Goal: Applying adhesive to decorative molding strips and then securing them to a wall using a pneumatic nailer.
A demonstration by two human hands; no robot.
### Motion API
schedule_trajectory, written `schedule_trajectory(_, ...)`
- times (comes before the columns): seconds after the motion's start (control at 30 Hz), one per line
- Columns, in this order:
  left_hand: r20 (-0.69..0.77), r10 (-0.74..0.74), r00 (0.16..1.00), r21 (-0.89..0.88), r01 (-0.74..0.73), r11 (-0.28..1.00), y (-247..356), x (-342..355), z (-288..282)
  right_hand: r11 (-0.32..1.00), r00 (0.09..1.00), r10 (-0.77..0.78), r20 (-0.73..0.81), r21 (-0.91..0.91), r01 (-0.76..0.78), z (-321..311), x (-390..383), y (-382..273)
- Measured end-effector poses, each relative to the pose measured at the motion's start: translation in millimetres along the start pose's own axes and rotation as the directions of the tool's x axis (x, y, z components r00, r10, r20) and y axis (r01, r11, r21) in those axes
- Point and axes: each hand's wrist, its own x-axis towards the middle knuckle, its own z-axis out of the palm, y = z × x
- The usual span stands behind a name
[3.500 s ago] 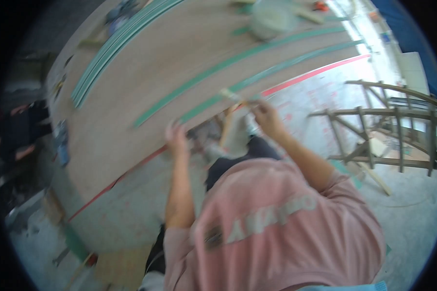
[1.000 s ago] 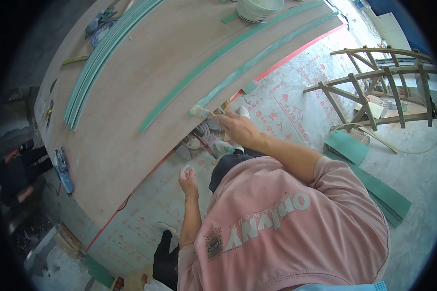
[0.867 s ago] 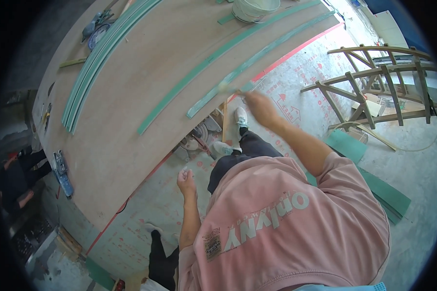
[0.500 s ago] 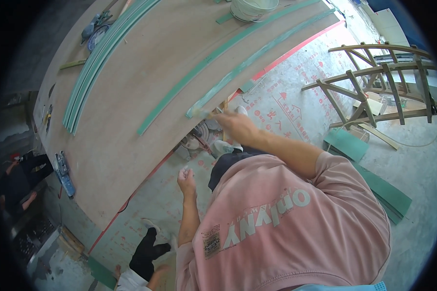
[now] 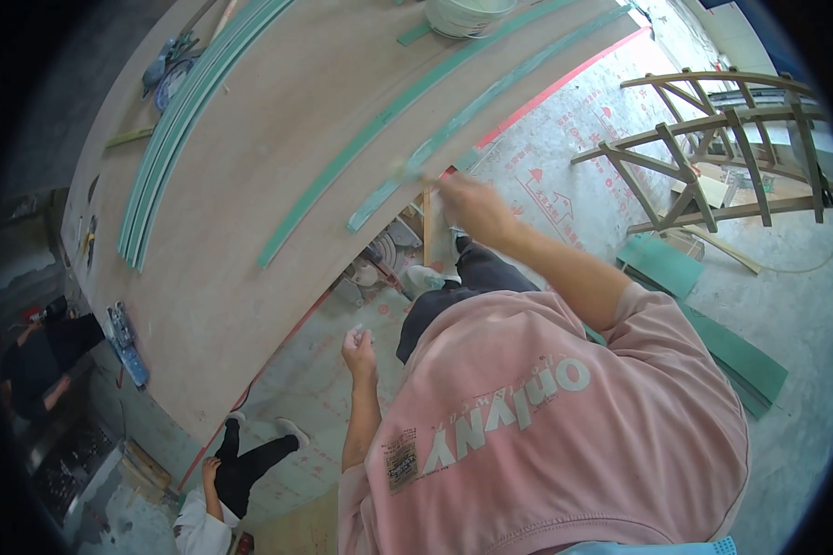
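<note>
My right hand [image 5: 472, 208] is closed around a small brush [image 5: 405, 172], its pale head smeared by motion. The brush is over the green strip [image 5: 453, 134] nearest me, which has a wet, whitish, streaky coating. A second green strip [image 5: 342, 176] lies beyond it on the broad brown tabletop [image 5: 222, 194]. My left hand [image 5: 358, 353] hangs off the table's near edge, its fingers curled together. Something whitish shows at its fingertips, too small to name.
A white bucket [image 5: 470, 17] stands at the far side, and a bundle of green strips [image 5: 171, 134] lies to the left. A blue tool [image 5: 127, 342] rests by the left edge. Wooden curved frames [image 5: 703, 134] and green boards [image 5: 727, 356] are at right. A person [image 5: 236, 481] is at lower left.
My right hand and the brush have moved up and to the right along the near strip. The person at lower left has shifted further left. My left hand has barely moved.
</note>
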Motion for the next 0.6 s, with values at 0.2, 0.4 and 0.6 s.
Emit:
schedule_trajectory(0.2,0.023,-0.017,1.0,0.01,0.017,1.0,17.4,5.4,5.9,0.99,0.993,0.121,0.007,-0.077,-0.12,12.0,1.1,19.4)
schedule_trajectory(0.4,0.002,-0.06,0.998,0.05,0.06,0.997,2.3,2.7,-1.3,0.93,0.94,0.236,-0.248,-0.222,-0.293,-38.4,12.1,97.3)
schedule_trajectory(0.6,0.018,-0.084,0.996,0.076,0.083,0.994,4.0,6.8,-0.2,0.995,0.999,0.045,0.024,0.084,-0.047,9.1,-11.9,23.7)
